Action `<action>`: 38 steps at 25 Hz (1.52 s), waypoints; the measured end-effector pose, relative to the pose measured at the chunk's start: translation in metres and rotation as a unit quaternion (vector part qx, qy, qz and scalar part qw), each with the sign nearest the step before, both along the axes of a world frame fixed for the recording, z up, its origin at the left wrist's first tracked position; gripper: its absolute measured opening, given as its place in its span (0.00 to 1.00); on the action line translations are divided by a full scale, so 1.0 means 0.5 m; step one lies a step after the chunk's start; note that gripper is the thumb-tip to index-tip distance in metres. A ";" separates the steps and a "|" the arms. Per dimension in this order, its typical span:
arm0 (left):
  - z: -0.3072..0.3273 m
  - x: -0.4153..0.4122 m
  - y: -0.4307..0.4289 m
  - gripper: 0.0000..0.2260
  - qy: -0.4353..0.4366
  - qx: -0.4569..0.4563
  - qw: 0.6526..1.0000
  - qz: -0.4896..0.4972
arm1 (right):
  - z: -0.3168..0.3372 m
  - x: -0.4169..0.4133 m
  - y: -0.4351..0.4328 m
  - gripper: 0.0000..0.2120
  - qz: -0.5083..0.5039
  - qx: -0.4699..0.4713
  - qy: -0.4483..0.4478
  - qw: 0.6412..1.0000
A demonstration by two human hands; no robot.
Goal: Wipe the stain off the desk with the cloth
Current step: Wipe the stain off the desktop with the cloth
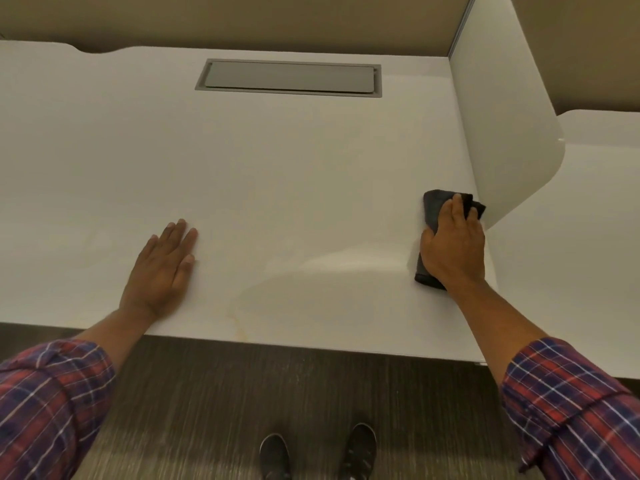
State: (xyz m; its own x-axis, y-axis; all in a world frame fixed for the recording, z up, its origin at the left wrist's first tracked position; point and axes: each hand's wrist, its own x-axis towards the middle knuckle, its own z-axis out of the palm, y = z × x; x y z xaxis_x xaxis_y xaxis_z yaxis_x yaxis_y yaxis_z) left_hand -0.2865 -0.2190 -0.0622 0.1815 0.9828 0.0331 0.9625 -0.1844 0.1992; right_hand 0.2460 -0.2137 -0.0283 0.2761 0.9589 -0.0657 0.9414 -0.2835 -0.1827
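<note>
1. The right hand (453,244) lay flat on a dark grey cloth (433,209), fingers stretched forward and pressing it down onto the white desk (277,161) rather than curling around it.
2. The cloth sat at the desk's right side, its far corner touching or just beside the curved white divider panel (502,133); folded fabric showed beyond the fingertips and below the heel of the palm.
3. The left hand (162,268) rested palm down on the bare desk near the front edge, fingers straight and close together, holding nothing, well apart from the cloth.
4. A faint yellowish stain (239,317) marked the desk near the front edge, between the two hands and closer to the left one; the cloth was not on it.
5. A grey rectangular cable hatch (289,77) sat closed at the back of the desk.
6. Both forearms wore rolled plaid sleeves (571,403), and two dark shoes (358,448) stood on the striped floor below.
</note>
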 end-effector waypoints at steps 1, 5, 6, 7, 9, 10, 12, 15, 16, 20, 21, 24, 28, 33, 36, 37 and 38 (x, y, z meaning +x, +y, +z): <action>-0.001 -0.002 -0.001 0.30 0.000 0.000 1.000 -0.001 | 0.003 0.003 0.014 0.33 0.018 -0.003 0.002 1.000; -0.004 -0.004 0.001 0.30 -0.003 0.003 1.000 -0.003 | 0.017 0.010 0.065 0.35 0.023 -0.018 -0.004 1.000; -0.005 -0.005 0.002 0.30 -0.003 0.003 1.000 -0.003 | 0.019 0.004 0.070 0.34 0.015 -0.019 0.000 1.000; -0.006 -0.005 0.003 0.30 -0.003 0.004 1.000 -0.003 | 0.021 -0.006 0.072 0.34 0.010 -0.020 0.004 1.000; -0.007 -0.006 0.001 0.30 -0.003 0.006 1.000 -0.008 | 0.023 -0.037 0.066 0.33 0.028 -0.021 0.001 0.999; -0.008 -0.007 0.001 0.30 -0.003 0.006 1.000 -0.010 | 0.022 -0.056 0.060 0.32 0.049 -0.018 -0.004 0.999; -0.010 -0.007 0.006 0.31 -0.003 0.004 1.000 -0.011 | 0.019 -0.096 0.053 0.32 0.085 -0.016 -0.006 0.996; -0.011 -0.008 0.004 0.31 -0.004 -0.004 1.000 -0.015 | 0.013 -0.166 0.039 0.33 0.110 -0.021 0.004 0.994; -0.009 -0.008 0.004 0.31 -0.005 -0.005 1.000 -0.017 | 0.011 -0.188 0.033 0.33 0.118 -0.021 0.005 0.993; -0.006 -0.009 0.003 0.32 -0.004 -0.014 1.000 -0.026 | 0.005 -0.279 0.010 0.32 0.153 -0.016 0.002 0.988; -0.006 -0.008 0.003 0.32 -0.005 -0.017 0.999 -0.027 | 0.005 -0.301 0.005 0.32 0.160 -0.017 0.003 0.987; 0.000 -0.006 0.003 0.34 -0.011 -0.024 0.999 -0.027 | 0.003 -0.362 -0.013 0.32 0.193 -0.011 0.011 0.981; 0.007 -0.008 0.001 0.35 -0.018 -0.038 0.999 -0.033 | 0.003 -0.442 -0.046 0.35 0.231 -0.011 0.021 0.973; 0.010 -0.016 0.001 0.37 -0.054 -0.055 0.996 -0.034 | 0.000 -0.530 -0.106 0.33 0.271 0.003 0.037 0.962; 0.011 -0.024 0.005 0.35 -0.099 -0.075 0.992 -0.030 | -0.001 -0.586 -0.148 0.32 0.279 0.015 0.030 0.960; 0.013 -0.027 0.006 0.35 -0.109 -0.081 0.990 -0.030 | -0.001 -0.605 -0.163 0.32 0.278 0.016 0.030 0.960; 0.014 -0.028 0.005 0.35 -0.120 -0.086 0.989 -0.031 | -0.002 -0.626 -0.178 0.32 0.277 0.019 0.030 0.960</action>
State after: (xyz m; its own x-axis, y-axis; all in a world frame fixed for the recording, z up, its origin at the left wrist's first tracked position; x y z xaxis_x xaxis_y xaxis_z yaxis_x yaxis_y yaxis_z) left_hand -0.3007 -0.2163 -0.0552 0.2486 0.9650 -0.0833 0.8713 -0.1852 0.4544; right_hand -0.0668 -0.3029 -0.0293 -0.2795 0.9597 -0.0279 0.9335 0.2648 -0.2418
